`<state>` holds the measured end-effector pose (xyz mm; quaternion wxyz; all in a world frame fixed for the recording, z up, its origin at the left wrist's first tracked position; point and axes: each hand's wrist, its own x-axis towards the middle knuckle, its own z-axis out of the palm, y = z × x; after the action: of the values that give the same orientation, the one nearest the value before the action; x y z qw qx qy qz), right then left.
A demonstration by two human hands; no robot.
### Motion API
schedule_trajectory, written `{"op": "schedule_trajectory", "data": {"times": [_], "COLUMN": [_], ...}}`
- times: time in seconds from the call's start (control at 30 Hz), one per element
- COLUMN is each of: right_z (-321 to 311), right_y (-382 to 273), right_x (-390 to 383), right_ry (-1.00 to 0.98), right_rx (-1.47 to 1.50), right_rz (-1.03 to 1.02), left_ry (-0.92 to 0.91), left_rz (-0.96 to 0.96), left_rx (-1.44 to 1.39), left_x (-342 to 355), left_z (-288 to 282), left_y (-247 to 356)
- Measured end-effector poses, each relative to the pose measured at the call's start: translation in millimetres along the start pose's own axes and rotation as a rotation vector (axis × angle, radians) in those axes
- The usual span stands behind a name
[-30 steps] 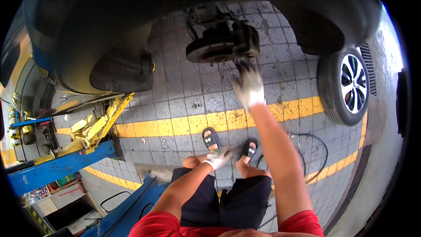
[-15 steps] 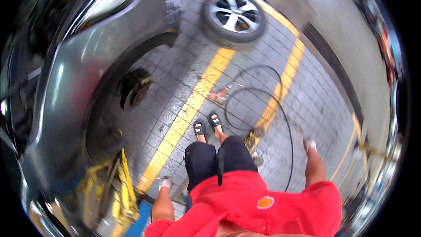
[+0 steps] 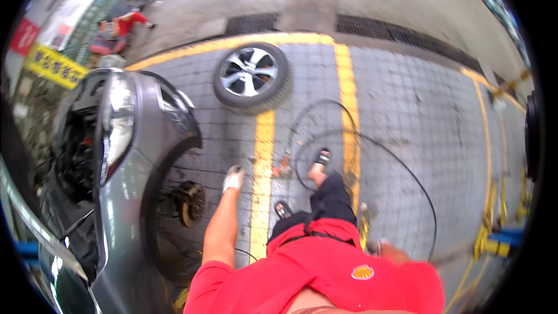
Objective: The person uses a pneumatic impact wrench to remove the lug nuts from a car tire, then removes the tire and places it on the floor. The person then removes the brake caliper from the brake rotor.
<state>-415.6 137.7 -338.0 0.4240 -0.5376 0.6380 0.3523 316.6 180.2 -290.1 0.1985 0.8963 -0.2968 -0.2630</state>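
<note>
My left hand (image 3: 233, 179), in a white glove, reaches forward over the tiled floor with its fingers roughly stretched out and nothing in it. To its left is a bare wheel hub with a brake disc (image 3: 190, 203), under the fender of a grey car (image 3: 131, 180); the hand is apart from both. My right hand (image 3: 381, 248) hangs low by my right hip, small and blurred, so its fingers cannot be made out. Ahead, a wheel with a tyre and silver spokes (image 3: 251, 74) lies on the floor. An orange-and-grey air tool (image 3: 282, 167) lies near my feet.
A black hose (image 3: 401, 160) loops across the floor right of my feet. Yellow lines (image 3: 347, 81) and a drain grate (image 3: 378, 28) cross ahead. Yellow-and-blue lift parts (image 3: 494, 241) stand at the right. A yellow sign (image 3: 55, 65) and a red-clad person (image 3: 125, 23) are far left.
The view has swung left, showing the car's front and the far-left area. My left arm has moved forward, my right arm has drawn in to the hip, and my feet have stepped apart.
</note>
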Motion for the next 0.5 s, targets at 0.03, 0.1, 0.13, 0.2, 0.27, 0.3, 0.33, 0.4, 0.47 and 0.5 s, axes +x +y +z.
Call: {"op": "schedule_trajectory", "data": {"times": [0.03,0.1,0.13,0.2,0.27,0.3,0.33,0.4,0.47,0.5], "right_z": [0,-20,-30,-67,-100,-120,-140,-232,-337,-366], "right_y": [-2,-19,-8,-4,15,32,31,-2,-67,-52], "right_x": [9,38,48,98,158,188,181,194,99,96], "right_ry": [0.008,0.004,0.017,0.028,0.084,0.139,0.120,-0.010,0.170,0.238], "right_rx": [0.047,0.070,0.093,0.046,-0.094,-0.184,-0.231,0.014,0.953,1.048], "right_rz": [-0.010,-0.067,-0.053,-0.107,-0.169,-0.190,-0.191,-0.148,-0.244,-0.326], "left_ry": [-0.091,-0.115,-0.145,-0.257,-0.426,-0.495,-0.642,-0.764,-0.760,-0.775], "left_rz": [0.000,0.056,0.191,0.287,0.304,0.403,0.376,0.297,0.260,0.243], "left_rx": [-0.051,-0.146,-0.076,-0.061,0.016,0.034,0.011,0.147,0.158,0.133], "left_x": [24,54,59,62,70,76,71,75,98,107], "left_z": [-2,10,33,79,139,171,192,223,254,278], "left_y": [52,121,178,253,345,402,421,472,488,510]}}
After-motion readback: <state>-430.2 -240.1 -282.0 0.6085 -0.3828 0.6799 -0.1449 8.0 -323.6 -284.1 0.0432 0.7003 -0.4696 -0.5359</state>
